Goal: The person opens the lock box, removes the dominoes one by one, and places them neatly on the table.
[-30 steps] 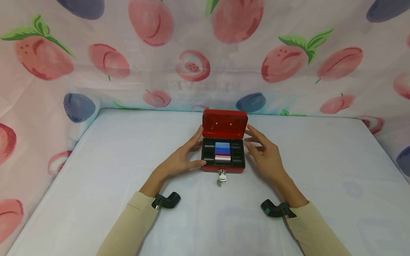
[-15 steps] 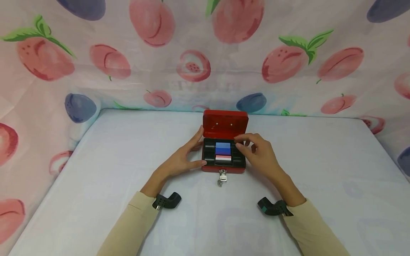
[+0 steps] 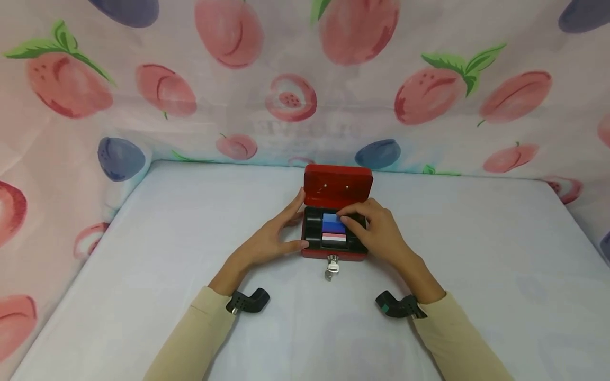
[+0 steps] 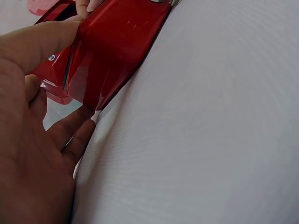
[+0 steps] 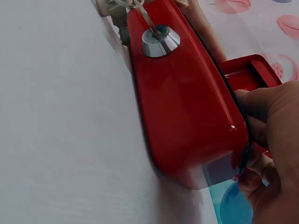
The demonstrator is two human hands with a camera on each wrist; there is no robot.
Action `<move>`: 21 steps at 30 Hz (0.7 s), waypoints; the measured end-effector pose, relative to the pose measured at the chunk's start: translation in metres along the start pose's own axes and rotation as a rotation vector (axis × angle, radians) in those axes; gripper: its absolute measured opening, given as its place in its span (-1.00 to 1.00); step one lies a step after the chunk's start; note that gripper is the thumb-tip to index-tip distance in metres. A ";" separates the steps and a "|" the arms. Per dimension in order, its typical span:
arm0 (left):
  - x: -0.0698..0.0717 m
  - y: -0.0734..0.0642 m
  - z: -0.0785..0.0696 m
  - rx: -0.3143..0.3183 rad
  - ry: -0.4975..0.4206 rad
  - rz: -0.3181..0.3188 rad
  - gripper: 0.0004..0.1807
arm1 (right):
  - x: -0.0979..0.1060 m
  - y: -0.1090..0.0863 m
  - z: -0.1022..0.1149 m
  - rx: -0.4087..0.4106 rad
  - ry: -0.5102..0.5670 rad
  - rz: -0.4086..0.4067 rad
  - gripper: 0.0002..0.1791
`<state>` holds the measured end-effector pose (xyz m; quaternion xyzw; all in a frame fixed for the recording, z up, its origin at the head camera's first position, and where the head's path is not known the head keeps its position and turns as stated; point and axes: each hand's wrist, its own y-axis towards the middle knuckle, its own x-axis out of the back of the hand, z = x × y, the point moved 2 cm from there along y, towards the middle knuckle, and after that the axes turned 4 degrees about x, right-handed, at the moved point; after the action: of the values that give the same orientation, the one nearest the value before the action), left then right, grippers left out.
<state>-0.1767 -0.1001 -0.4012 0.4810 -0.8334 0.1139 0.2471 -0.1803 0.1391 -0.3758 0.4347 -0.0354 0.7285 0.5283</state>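
A small red cash box point(image 3: 333, 255) stands with its lid point(image 3: 338, 185) raised and a black tray point(image 3: 313, 225) inside. In the tray's middle lies a blue item point(image 3: 332, 226) in light and dark bands, with a pink-and-white piece point(image 3: 333, 236) in front. My left hand point(image 3: 267, 241) holds the box's left side, thumb at the front corner, other fingers farther back. My right hand point(image 3: 381, 233) reaches over the right side, with bent thumb and forefinger at the blue item's right edge; I cannot tell whether they pinch it. Keys point(image 3: 331, 268) hang from the front lock point(image 5: 161, 41).
White cloth covers the table point(image 3: 190, 201). A fruit-print curtain point(image 3: 229, 106) rises behind it and along the left side. Each wrist carries a black camera mount, the left mount point(image 3: 250, 300) and the right mount point(image 3: 397, 305).
From beside the box's right side, my right hand has moved left over the tray to the blue item. My left hand stays at the box, and the lid remains raised.
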 end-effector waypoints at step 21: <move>0.000 0.000 -0.001 -0.009 -0.025 0.008 -0.02 | -0.001 -0.004 0.006 -0.069 0.029 0.050 -0.78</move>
<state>-0.1767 -0.1002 -0.4005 0.4780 -0.8389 0.1051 0.2383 -0.1731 0.1376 -0.3743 0.4048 -0.0635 0.7459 0.5251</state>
